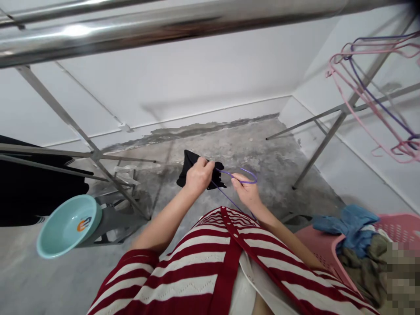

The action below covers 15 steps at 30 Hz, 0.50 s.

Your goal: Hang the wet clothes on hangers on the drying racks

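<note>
My left hand (198, 176) is closed, pinching a small black cloth item (187, 168) whose right edge looks ragged or lacy; its exact kind I cannot make out. A purple clothes hanger (226, 191) runs beside the cloth, and one of its thin arms slants down toward my shirt. Just below the hook, my right hand (246, 191) grips the hanger between thumb and fingers. The hook curves open to the right, above that hand. Where the hanger meets the black cloth is partly hidden behind my left hand.
Thick metal rails (138, 33) of a drying rack cross overhead. Pink and purple hangers (357, 94) hang at right. A pink basket (311, 243) of clothes (357, 245) stands lower right. At left are a turquoise basin (62, 229) on a grey stool and dark hanging clothing (36, 188).
</note>
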Available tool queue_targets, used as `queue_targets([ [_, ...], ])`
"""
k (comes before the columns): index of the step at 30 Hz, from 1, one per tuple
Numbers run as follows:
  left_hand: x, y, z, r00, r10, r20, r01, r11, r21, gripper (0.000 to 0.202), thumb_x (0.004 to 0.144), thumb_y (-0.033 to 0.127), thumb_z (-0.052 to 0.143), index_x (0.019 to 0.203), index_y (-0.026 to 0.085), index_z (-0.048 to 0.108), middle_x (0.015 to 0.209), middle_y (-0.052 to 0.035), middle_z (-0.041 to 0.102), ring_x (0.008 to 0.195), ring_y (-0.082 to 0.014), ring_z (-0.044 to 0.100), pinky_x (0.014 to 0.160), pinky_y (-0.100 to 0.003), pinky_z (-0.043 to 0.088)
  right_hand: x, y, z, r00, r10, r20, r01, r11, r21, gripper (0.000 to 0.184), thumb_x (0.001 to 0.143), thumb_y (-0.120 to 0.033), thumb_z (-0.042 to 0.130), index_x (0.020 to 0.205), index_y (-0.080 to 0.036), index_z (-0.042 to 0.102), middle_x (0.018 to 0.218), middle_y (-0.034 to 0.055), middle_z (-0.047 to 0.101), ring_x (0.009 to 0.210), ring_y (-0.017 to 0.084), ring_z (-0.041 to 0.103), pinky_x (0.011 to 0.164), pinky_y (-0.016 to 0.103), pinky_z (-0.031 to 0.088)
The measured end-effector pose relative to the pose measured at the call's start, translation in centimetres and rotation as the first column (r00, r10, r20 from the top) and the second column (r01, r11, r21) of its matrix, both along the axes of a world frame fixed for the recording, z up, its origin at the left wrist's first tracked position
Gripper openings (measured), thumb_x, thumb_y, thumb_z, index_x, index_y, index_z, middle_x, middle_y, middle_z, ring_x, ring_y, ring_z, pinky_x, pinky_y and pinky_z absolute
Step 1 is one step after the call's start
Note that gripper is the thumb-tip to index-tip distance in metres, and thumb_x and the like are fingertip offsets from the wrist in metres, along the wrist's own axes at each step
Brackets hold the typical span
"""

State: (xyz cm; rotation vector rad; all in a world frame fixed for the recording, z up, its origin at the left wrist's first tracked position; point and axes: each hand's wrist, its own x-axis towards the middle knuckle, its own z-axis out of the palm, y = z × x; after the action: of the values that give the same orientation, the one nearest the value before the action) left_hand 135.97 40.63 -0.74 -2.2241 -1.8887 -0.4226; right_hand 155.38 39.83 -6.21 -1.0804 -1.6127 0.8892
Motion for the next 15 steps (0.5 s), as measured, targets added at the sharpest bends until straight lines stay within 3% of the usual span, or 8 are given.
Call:
queue_targets([
  [4,0.1,-1.7,-2.5,0.989,-0.13,0.077,0.112,0.972,0.208,0.029,0.088,0.016,0.041,0.104,0.022,0.064,0.086,-0.0057,0.059,0.072,-0.0134,0.055,0.057,-0.021,0.041,-0.3,-0.1,-0.6,0.996,-0.012,-0.086,0.011,1.0,-0.006,0.024,0.084,-0.035,0.054,0.091,-0.017,0.068,0.058,-0.0012,0.055,0.055,0.011,0.051,0.057,0.026,0.044],
  [7,-0.9,-2.6,-3.6,0.986,-0.109,0.128,0.066,0.953,0.297,0.033,0.083,0.011,0.043,0.108,0.019,0.063,0.092,-0.0078,0.06,0.082,-0.0147,0.057,0.067,-0.022,0.046,0.6,0.0,-0.4,0.98,-0.03,-0.198,0.022,0.999,-0.042,0.023,0.085,-0.034,0.055,0.094,-0.018,0.067,0.056,-0.0034,0.052,0.05,0.009,0.047,0.051,0.023,0.04],
  [9,-1.6,-3.0,-3.5,0.984,-0.054,0.171,-0.007,0.941,0.339,0.033,0.079,0.008,0.045,0.104,0.017,0.064,0.092,-0.0082,0.06,0.083,-0.0155,0.057,0.069,-0.023,0.047,1.3,0.2,-0.2,0.962,-0.052,-0.269,0.041,0.998,-0.046,0.021,0.086,-0.033,0.055,0.096,-0.018,0.066,0.054,-0.0046,0.051,0.047,0.007,0.044,0.048,0.022,0.037],
  [12,-2.5,-3.4,-2.1,0.964,0.005,0.264,-0.119,0.901,0.417,0.034,0.074,0.005,0.046,0.097,0.019,0.066,0.089,-0.0062,0.059,0.081,-0.0144,0.057,0.069,-0.023,0.047,1.9,0.6,-0.2,0.963,-0.015,-0.269,0.005,0.999,-0.036,0.018,0.085,-0.031,0.057,0.093,-0.019,0.067,0.053,-0.0053,0.05,0.046,0.006,0.042,0.046,0.021,0.034],
  [15,-2.8,-3.8,-0.7,0.962,-0.023,0.273,-0.118,0.865,0.488,0.032,0.075,0.004,0.046,0.093,0.021,0.067,0.086,-0.0041,0.057,0.08,-0.0127,0.056,0.068,-0.021,0.046,2.4,0.7,-0.1,0.976,0.037,-0.217,-0.046,0.998,-0.037,0.014,0.084,-0.029,0.059,0.084,-0.018,0.068,0.051,-0.0052,0.049,0.047,0.006,0.043,0.047,0.021,0.035],
])
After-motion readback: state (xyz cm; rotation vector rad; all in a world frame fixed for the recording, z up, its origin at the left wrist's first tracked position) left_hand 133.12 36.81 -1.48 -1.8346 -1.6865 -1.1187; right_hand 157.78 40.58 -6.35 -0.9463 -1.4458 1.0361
